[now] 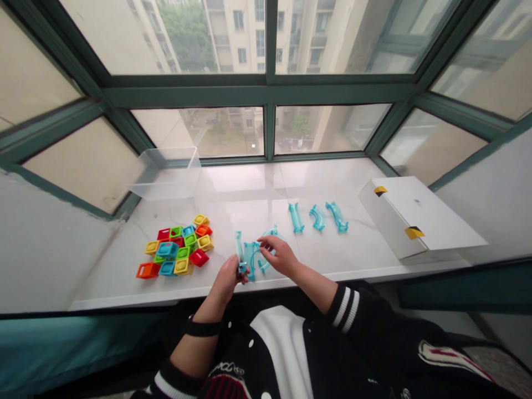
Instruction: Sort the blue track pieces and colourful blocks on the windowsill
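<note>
My left hand is closed around the lower end of a translucent blue track piece, which points up and away from me. My right hand hovers low, its fingers apart, above more blue track pieces near the sill's front edge. One of these, a straight-looking piece, lies between my hands. A curved blue piece is partly hidden by my right hand; whether the fingertips touch any piece I cannot tell. Farther right, a straight piece, a curved piece and a wider piece lie apart in a row.
Several red, orange, yellow, green and blue hollow blocks are clustered on the left of the white sill. Behind them stands a clear plastic bin. A white box with yellow-black tape sits at the right, and green-framed windows close off the back.
</note>
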### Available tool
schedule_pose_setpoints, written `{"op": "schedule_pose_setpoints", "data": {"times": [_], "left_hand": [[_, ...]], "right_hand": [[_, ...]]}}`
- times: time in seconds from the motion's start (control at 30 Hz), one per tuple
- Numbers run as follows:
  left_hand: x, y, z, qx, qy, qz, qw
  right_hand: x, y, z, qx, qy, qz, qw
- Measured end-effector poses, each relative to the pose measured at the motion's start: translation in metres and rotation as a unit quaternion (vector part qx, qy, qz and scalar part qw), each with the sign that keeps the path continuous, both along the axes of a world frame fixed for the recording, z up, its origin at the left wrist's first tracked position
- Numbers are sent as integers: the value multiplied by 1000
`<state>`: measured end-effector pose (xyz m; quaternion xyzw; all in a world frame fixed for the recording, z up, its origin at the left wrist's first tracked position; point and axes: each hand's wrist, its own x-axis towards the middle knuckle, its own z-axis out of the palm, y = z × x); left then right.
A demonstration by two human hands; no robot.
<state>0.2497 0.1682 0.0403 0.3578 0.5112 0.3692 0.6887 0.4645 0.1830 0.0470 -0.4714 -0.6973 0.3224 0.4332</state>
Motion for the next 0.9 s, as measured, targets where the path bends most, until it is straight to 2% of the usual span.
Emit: {"op": "schedule_pose_setpoints", "data": {"times": [0.1,0.2,0.37,0.57,0.77,0.9], "left_hand": [[12,4,-4,28,98,-33,994],[28,11,-7,67,133,-62,987],[57,18,-2,102,136,-119,978],[77,12,4,168,107,-175,964],[92,7,-8,221,139,-176,949],[104,11,-5,234,160,-181,942]], "right_hand": [[7,-20,17,9,-13,74,997],[15,-34,22,14,-63,100,993],[37,-42,13,10,-69,37,997],[68,-50,2,30,-42,-22,998],[85,-58,-9,49,-45,-55,996],[94,-61,-9,39,-55,-84,994]]}}
